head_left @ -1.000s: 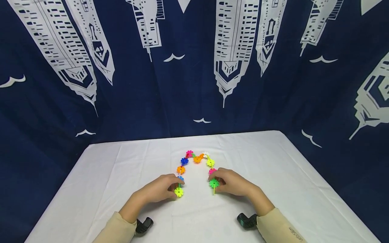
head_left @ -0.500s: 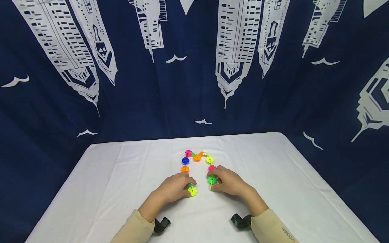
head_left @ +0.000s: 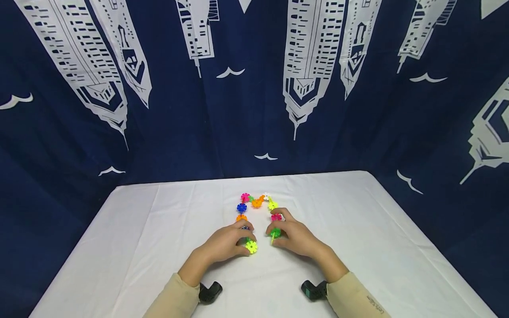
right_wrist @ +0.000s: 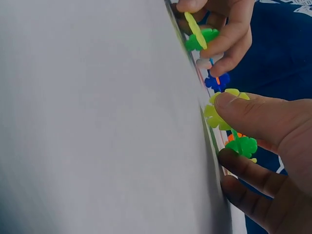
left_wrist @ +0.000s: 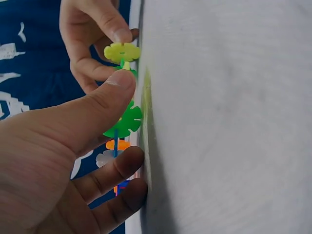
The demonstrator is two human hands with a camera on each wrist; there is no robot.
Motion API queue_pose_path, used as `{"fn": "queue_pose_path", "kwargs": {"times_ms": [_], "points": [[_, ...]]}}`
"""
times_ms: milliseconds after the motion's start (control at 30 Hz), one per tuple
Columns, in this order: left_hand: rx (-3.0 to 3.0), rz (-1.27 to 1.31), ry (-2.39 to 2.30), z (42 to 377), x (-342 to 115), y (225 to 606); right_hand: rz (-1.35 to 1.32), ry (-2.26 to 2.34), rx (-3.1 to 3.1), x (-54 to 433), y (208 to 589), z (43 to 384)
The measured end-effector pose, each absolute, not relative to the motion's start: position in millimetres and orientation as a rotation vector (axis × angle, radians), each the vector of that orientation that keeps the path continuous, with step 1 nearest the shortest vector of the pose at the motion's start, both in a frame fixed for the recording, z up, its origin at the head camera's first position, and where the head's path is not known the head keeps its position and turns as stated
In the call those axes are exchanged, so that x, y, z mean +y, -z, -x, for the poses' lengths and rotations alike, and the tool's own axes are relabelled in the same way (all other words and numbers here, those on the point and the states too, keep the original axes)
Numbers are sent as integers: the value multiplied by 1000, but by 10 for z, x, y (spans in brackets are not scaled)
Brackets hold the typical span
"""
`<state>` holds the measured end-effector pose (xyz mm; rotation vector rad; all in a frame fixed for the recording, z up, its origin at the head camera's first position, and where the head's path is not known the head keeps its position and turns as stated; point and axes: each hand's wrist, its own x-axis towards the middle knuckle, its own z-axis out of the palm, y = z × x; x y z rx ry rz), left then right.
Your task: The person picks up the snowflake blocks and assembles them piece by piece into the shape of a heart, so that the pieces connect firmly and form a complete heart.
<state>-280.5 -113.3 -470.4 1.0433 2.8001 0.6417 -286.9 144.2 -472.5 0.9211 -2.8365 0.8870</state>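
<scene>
A chain of interlocking plastic snowflake discs lies on the white tablecloth in an arch, its two ends towards me. My left hand [head_left: 224, 243] pinches the left end, around a yellow disc [head_left: 251, 247] and a green one partly hidden behind the fingers. At the right end, my right hand [head_left: 299, 235] holds a green disc [head_left: 275, 232] and a yellow disc [right_wrist: 213, 117] that shows under the thumb in the right wrist view. A pink disc [head_left: 276, 217] sits beneath the right fingers. The two ends face each other with a small gap between them.
The arch continues through an orange disc [head_left: 241, 217], a blue disc [head_left: 241, 207], a pink disc [head_left: 245, 197], a middle orange disc [head_left: 256, 203] and a yellow disc [head_left: 272, 205]. A navy curtain [head_left: 222, 123] hangs behind the table [head_left: 358, 212].
My left hand has moved right with its chain end, and my right hand slightly left and away from me. The gap between the ends has narrowed. The right fingers have spread over the pink disc.
</scene>
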Motion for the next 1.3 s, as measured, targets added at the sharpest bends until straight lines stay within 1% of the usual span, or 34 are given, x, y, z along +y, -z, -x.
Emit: {"fn": "queue_pose_path", "kwargs": {"times_ms": [133, 300, 600, 1000, 1300], "points": [[2803, -1061, -667, 2835, -1143, 4729, -1026, -928, -2774, 1416, 4775, 2900], [2798, -1064, -684, 2859, -1123, 4738, -1059, -977, -2733, 1377, 4817, 2931], [2807, -1098, -696, 2888, -1065, 4761, -1012, -1018, -2699, 1293, 4855, 2957], [2747, -1053, -792, 2889, -1056, 4764, -977, -1038, -2701, 1263, 4864, 2964], [2780, -1054, -766, 2867, -1050, 4797, -950, -1107, -2692, 1256, 4898, 2923]]}}
